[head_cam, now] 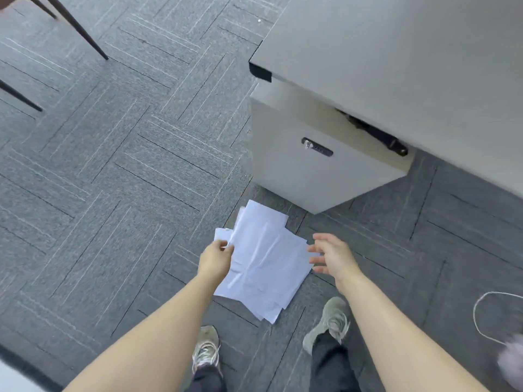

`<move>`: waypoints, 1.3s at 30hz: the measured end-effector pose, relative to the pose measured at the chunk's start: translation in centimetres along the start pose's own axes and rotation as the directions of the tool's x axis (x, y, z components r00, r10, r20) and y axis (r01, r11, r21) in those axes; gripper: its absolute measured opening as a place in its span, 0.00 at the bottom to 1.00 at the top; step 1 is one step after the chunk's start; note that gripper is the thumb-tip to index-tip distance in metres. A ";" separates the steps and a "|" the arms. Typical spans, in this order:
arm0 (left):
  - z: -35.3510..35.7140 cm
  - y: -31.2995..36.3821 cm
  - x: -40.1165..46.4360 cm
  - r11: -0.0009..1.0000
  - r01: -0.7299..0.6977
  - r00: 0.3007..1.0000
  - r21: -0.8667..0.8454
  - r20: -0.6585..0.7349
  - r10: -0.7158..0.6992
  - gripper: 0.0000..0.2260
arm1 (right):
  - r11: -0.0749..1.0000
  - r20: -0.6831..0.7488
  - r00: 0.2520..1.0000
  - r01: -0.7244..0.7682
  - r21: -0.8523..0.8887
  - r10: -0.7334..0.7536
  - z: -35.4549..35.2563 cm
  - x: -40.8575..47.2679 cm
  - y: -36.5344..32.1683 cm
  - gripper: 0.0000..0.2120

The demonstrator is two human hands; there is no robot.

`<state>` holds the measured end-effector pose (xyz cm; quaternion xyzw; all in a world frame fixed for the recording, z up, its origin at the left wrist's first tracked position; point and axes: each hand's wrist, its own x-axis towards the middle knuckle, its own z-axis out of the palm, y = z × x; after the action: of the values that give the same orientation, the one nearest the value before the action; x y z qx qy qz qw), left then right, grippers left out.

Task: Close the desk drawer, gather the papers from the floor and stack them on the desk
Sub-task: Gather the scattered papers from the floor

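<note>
Left hand (pixel 216 257): fingers pinched on left edge of loose white paper sheets (pixel 263 261). Right hand (pixel 331 254): open, fingers spread, empty, just right of sheets. Sheets: over grey patterned carpet floor (pixel 113 165), near pale grey drawer cabinet (pixel 305 165) under grey tabletop (pixel 410 66).

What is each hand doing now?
Left hand: closed on the papers' edge.
Right hand: open, holding nothing.
</note>
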<state>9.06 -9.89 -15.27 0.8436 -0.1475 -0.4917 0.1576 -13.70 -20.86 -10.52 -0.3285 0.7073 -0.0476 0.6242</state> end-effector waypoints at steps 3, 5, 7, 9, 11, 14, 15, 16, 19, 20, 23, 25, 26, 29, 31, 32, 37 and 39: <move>-0.7 -8.2 4.2 0.995 0.103 0.994 -0.014 0.041 -0.102 0.18 | 0.987 -0.010 0.990 -0.141 -0.075 0.141 4.7 3.2 7.8 0.18; 0.0 -12.8 7.7 0.986 0.158 0.987 -0.056 0.042 -0.155 0.14 | 0.970 -0.029 0.978 -0.209 -0.123 0.207 7.4 6.5 13.3 0.21; 1.5 -16.8 11.8 0.977 0.188 0.982 -0.103 0.021 -0.186 0.15 | 0.958 -0.070 0.970 -0.243 -0.151 0.235 9.5 10.9 18.6 0.24; 3.8 -20.5 16.6 0.973 0.195 0.981 -0.125 0.015 -0.194 0.18 | 0.952 -0.109 0.962 -0.264 -0.153 0.249 10.8 16.1 23.9 0.26; 6.6 -23.7 21.3 0.980 0.173 0.985 -0.096 0.006 -0.173 0.22 | 0.950 -0.159 0.958 -0.263 -0.169 0.236 11.5 21.3 28.8 0.23; 11.0 -27.2 27.7 0.992 0.126 0.992 -0.015 -0.026 -0.127 0.23 | 0.959 -0.304 0.931 -0.251 -0.131 0.202 11.6 28.8 34.9 0.20; 12.3 -28.1 29.5 0.994 0.108 0.993 0.000 -0.041 -0.108 0.21 | 0.954 -0.363 0.910 -0.264 -0.139 0.199 11.5 31.0 36.6 0.26; 13.4 -28.7 31.1 0.996 0.087 0.995 0.006 -0.057 -0.087 0.19 | 0.941 -0.421 0.883 -0.297 -0.164 0.206 11.4 33.1 38.1 0.32; 15.8 -29.9 35.2 0.994 0.102 0.981 -0.035 -0.160 -0.106 0.32 | 0.945 -0.546 0.819 -0.296 -0.142 0.175 11.7 37.0 40.5 0.39; 16.4 -30.1 36.2 0.992 0.111 0.970 -0.067 -0.209 -0.123 0.35 | 0.955 -0.580 0.799 -0.273 -0.114 0.160 12.2 37.5 40.5 0.38; 17.7 -30.0 37.3 0.991 0.118 0.941 -0.058 -0.313 -0.130 0.35 | 0.963 -0.623 0.776 -0.229 -0.139 0.095 14.1 38.7 40.2 0.34; 18.0 -29.6 37.5 0.990 0.104 0.939 0.094 -0.338 -0.066 0.32 | 0.958 -0.600 0.800 -0.192 -0.214 0.027 15.9 39.1 39.7 0.29; 18.1 -29.5 37.6 0.983 0.095 0.943 0.157 -0.330 -0.039 0.32 | 0.952 -0.581 0.814 -0.164 -0.257 -0.016 16.8 39.1 39.4 0.27; 18.6 -28.8 37.6 0.988 0.014 0.963 0.152 -0.269 0.028 0.34 | 0.941 -0.529 0.842 -0.092 -0.325 -0.101 18.7 39.3 38.7 0.19; 18.7 -28.1 37.7 0.996 -0.084 0.976 0.034 -0.199 0.089 0.30 | 0.943 -0.507 0.853 -0.058 -0.328 -0.124 19.9 39.1 37.9 0.16; 18.8 -27.8 37.8 0.995 -0.100 0.982 -0.005 -0.162 0.098 0.29 | 0.950 -0.499 0.857 -0.038 -0.311 -0.129 20.4 39.0 37.6 0.15; 19.1 -27.0 38.4 0.993 -0.111 0.994 0.031 0.015 0.111 0.13 | 0.989 -0.467 0.884 0.044 0.145 0.029 21.4 39.3 36.3 0.19; 19.4 -27.3 37.8 0.982 -0.173 0.978 -0.080 0.101 0.181 0.09 | 0.957 -0.365 0.926 0.016 0.289 0.094 21.4 39.7 36.0 0.23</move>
<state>12.53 -2.70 -65.16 0.7933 -0.2126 -0.5253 0.2224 -8.97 -6.25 -66.12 -0.2053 0.8055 -0.1987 0.5192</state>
